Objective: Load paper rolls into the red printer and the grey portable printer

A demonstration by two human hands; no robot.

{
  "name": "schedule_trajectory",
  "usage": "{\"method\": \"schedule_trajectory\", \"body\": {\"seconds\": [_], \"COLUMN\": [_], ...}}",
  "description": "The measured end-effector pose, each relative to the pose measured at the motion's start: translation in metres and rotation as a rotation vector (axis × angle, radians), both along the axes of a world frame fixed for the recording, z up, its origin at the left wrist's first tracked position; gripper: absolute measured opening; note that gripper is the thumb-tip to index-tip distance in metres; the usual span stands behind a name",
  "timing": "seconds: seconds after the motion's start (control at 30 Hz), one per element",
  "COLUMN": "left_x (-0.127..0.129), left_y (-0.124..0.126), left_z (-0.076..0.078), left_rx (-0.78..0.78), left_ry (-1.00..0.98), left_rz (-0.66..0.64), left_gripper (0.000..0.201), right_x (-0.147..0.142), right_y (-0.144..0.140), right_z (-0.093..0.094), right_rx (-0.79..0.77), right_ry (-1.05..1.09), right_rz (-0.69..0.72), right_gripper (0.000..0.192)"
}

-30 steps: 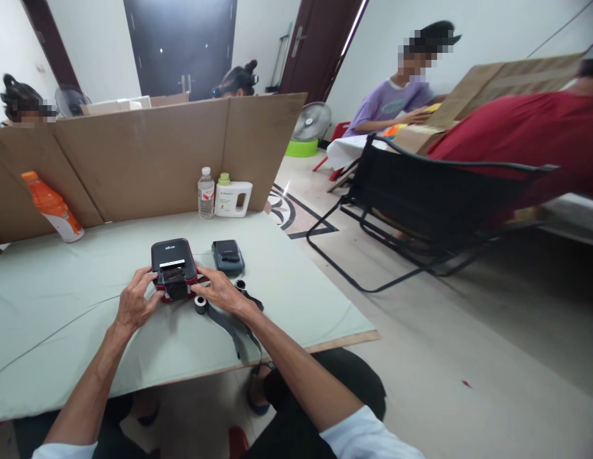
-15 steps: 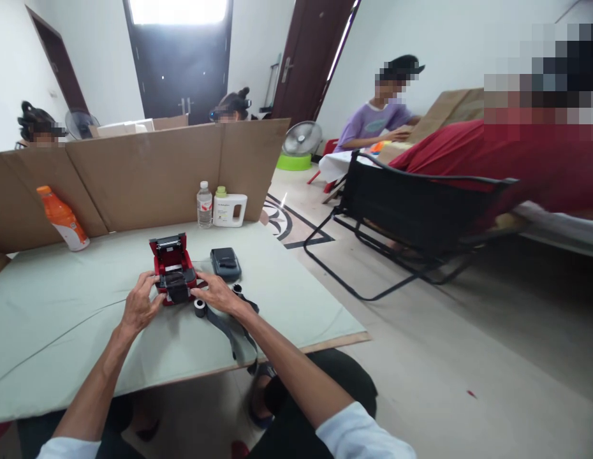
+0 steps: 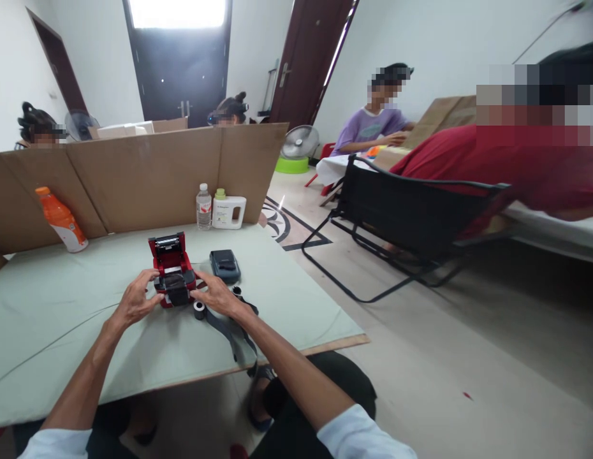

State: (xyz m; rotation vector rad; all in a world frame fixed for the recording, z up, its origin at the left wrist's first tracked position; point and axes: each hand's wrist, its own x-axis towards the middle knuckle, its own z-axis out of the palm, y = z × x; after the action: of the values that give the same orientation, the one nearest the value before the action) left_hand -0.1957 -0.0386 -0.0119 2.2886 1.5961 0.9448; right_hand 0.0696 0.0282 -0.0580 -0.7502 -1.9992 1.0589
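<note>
Both hands clasped on the small red printer (image 3: 172, 275) just left of frame centre: left hand (image 3: 132, 302) curled against its left side, fingers bent round the edge; right hand (image 3: 213, 294) pressed to its right side, fingers spread, thumb toward the front. Grip loose rather than tight on both sides, nothing lifted; printer resting on the pale green table (image 3: 62, 319). Lid standing open and tilted back, red inside showing, black front block between the two hands.

Compared with a second ago: lid then shut flat and black on top, now raised. Compared with half a second ago: lid already up, hands in nearly the same places, view shifted only slightly.

Just in front of the right hand, a small grey roll (image 3: 199, 310) on the table, touching or almost touching the printer's corner. Under the right wrist, a dark strap (image 3: 232, 335) trailing toward the table's near edge.

Just right of the printer, apart from it, a second dark grey printer (image 3: 224, 265), lid closed, untouched.

Farther back, against the cardboard screen (image 3: 148, 175): a clear water bottle (image 3: 203, 206) and a white jug with a green cap (image 3: 228, 210) side by side. At the left edge of the table, an orange bottle (image 3: 61, 219) leaning on the cardboard.

Beyond, in the right half of the frame, a black folding chair (image 3: 411, 220) on the floor, a person in red behind it, another in purple at a far table, a fan (image 3: 300, 143) near the door.
</note>
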Motion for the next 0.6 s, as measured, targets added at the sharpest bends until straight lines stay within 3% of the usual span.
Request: {"method": "schedule_trajectory", "body": {"seconds": [0.3,0.43,0.6], "left_x": [0.004,0.013,0.020], "left_y": [0.022,0.026,0.035], "left_z": [0.001,0.002,0.006], "left_rx": [0.081,0.063,0.045], "left_ry": [0.166,0.107,0.031], "left_rz": [-0.130,-0.085,-0.014], "left_gripper": [0.044,0.028,0.026], "right_x": [-0.003,-0.007,-0.016], "right_y": [0.002,0.006,0.014], "right_z": [0.001,0.005,0.011], "right_rx": [0.295,0.375,0.421], "right_ry": [-0.186,-0.250,-0.230], "right_rz": [-0.140,-0.159,-0.147], "right_gripper": [0.077,0.071,0.061]}}
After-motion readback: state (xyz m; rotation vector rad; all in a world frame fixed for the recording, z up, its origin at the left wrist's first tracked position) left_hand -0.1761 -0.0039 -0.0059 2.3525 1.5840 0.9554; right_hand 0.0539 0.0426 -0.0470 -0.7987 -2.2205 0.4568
